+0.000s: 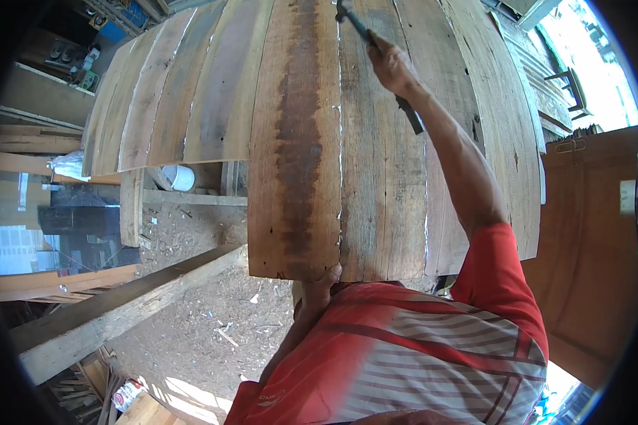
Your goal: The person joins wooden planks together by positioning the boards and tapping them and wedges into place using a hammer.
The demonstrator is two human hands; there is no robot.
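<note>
My right hand is wrapped round the handle of a hammer, whose head is near the top of the view, over the boards. Its dark handle end shows below the hand. Wide wooden boards lie side by side with whitish lines along their joints. One board carries a dark stain down its middle. At the near edge of the boards, my left hand has its thumb on the edge; its other fingers are hidden underneath.
A thick wooden beam slants across the lower left above a littered dirt floor. A white bucket lies beneath the boards. At the right is a brown wooden panel, with a stool farther back.
</note>
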